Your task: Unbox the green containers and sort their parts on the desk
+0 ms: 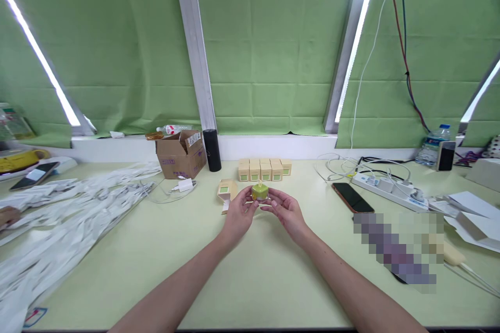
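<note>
A small green candle [260, 192] with a pale wick-like tip is held upright just above the table, between my two hands. My left hand [242, 210] pinches its left side with thumb and fingers. On the right side, the fingertips of my right hand [286, 212] close against it too. Behind my left hand lies an opened kraft paper box [226, 190] with a green label, its flaps spread and partly covered by the hand. Farther back, several small kraft boxes [260, 171] with green labels stand together in rows.
White strips [78, 218] cover the left side, where another person's hand [8, 217] rests. A cardboard carton [182, 156] and black cylinder [211, 151] stand behind. To the right are a phone [352, 197], a power strip [386, 191], cables and white papers [476, 223].
</note>
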`<control>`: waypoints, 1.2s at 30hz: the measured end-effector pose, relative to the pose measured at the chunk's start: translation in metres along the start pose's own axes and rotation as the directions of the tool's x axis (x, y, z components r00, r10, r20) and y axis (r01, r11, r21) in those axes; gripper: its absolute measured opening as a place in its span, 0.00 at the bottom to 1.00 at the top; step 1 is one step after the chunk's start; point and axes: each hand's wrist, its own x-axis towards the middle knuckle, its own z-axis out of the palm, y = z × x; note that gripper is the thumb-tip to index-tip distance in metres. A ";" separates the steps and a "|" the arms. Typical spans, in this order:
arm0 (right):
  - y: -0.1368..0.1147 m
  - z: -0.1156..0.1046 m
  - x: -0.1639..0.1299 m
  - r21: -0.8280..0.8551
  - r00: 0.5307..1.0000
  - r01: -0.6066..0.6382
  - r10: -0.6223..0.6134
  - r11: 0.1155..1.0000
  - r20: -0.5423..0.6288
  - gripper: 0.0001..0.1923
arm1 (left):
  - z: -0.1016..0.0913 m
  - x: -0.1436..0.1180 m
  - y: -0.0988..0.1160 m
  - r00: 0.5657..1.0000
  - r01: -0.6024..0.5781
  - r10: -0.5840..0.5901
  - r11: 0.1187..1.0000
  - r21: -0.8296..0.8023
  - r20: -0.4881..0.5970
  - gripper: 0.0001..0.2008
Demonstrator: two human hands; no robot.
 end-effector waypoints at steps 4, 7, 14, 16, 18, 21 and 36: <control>0.005 0.002 -0.001 -0.174 0.997 0.048 -0.058 0.984 -0.050 0.28 | 0.001 -0.003 0.001 0.998 0.005 0.000 0.996 -0.089 0.063 0.25; 0.007 0.003 -0.002 -0.253 0.994 0.078 -0.094 0.964 -0.051 0.28 | 0.004 -0.007 0.007 0.994 0.058 -0.044 0.988 -0.141 0.101 0.25; 0.005 0.003 -0.006 -0.493 0.971 0.212 -0.239 0.844 0.008 0.23 | 0.005 -0.010 0.017 0.978 0.106 -0.053 0.959 -0.262 0.201 0.26; 0.005 0.002 -0.006 -0.538 0.962 0.235 -0.272 0.810 0.011 0.23 | 0.004 -0.012 0.020 0.980 0.085 -0.035 0.965 -0.248 0.197 0.25; 0.006 0.001 -0.007 -0.572 0.953 0.261 -0.304 0.777 0.021 0.24 | 0.004 -0.013 0.023 0.987 0.027 0.002 0.983 -0.183 0.159 0.23; 0.006 0.000 -0.008 -0.603 0.934 0.319 -0.352 0.731 0.068 0.24 | 0.003 -0.016 0.025 0.990 -0.116 0.114 0.993 0.021 0.085 0.17; 0.004 -0.004 -0.011 -0.695 0.878 0.448 -0.424 0.562 0.222 0.27 | -0.003 -0.012 0.018 0.824 -0.516 0.564 0.708 0.482 0.054 0.07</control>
